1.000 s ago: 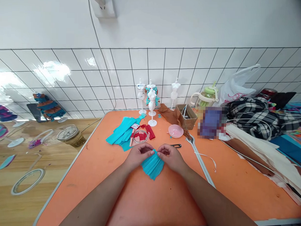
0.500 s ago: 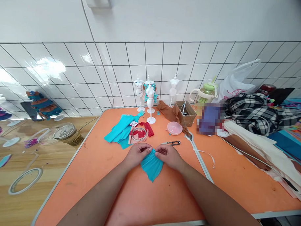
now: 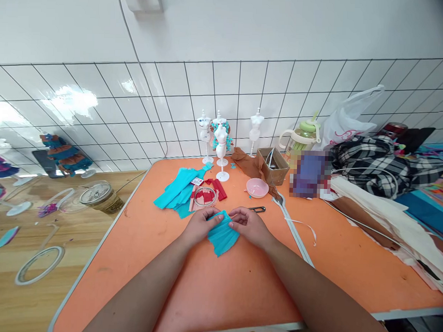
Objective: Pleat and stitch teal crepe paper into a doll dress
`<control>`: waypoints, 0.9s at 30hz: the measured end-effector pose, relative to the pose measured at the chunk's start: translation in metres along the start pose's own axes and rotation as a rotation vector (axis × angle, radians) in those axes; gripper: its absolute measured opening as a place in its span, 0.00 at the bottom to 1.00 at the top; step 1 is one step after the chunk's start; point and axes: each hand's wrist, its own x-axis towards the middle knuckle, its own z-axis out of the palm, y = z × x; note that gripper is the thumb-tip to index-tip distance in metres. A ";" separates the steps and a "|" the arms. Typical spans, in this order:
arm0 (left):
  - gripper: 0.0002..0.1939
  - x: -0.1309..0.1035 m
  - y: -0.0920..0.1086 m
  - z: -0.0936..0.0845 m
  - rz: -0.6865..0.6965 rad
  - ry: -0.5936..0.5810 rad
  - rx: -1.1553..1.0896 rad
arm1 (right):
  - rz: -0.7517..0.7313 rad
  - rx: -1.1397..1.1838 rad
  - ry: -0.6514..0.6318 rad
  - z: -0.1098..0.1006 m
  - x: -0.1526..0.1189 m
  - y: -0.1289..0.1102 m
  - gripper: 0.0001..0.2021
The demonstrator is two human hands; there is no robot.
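Between my hands hangs a piece of turquoise crepe paper [image 3: 223, 237], fanned out in folds toward its lower edge. My left hand [image 3: 201, 226] pinches its upper left corner between thumb and fingers. On the other side my right hand [image 3: 249, 226] grips the upper right edge, thumb in front. Just beyond the right fingers lie black thread snips [image 3: 258, 209], partly covered by that hand. More turquoise crepe paper [image 3: 179, 188] is spread on the table at the left, beside a roll of clear tape [image 3: 205, 197] resting on red and pink strips.
Small white mannequins [image 3: 221, 142] stand against the tiled wall. A pink bowl [image 3: 257, 187], brown crepe paper [image 3: 252, 163] and a cardboard box [image 3: 277, 168] sit at the back. Rightward are a drink bottle [image 3: 307, 135], plaid cloth [image 3: 367, 164] and long paper strips [image 3: 383, 213].
The crepe paper has been raised slightly and its top edge is spread wider between my hands. Its lower tip has shifted up and left. My right fingers now cover more of the snips.
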 end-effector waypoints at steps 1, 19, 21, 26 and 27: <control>0.17 0.000 0.000 0.000 -0.012 0.006 -0.025 | -0.002 -0.009 0.016 0.000 0.000 0.001 0.16; 0.16 -0.001 0.001 0.007 -0.063 0.080 -0.110 | -0.188 -0.257 0.159 0.006 -0.002 -0.003 0.06; 0.16 -0.001 0.000 0.007 -0.070 0.063 -0.137 | -0.205 -0.261 0.164 0.006 -0.002 -0.004 0.07; 0.16 -0.001 -0.003 0.008 -0.055 0.086 -0.153 | -0.165 -0.265 0.170 0.007 -0.003 -0.002 0.11; 0.16 -0.001 -0.003 0.009 -0.048 0.102 -0.143 | -0.167 -0.267 0.168 0.007 -0.003 -0.002 0.10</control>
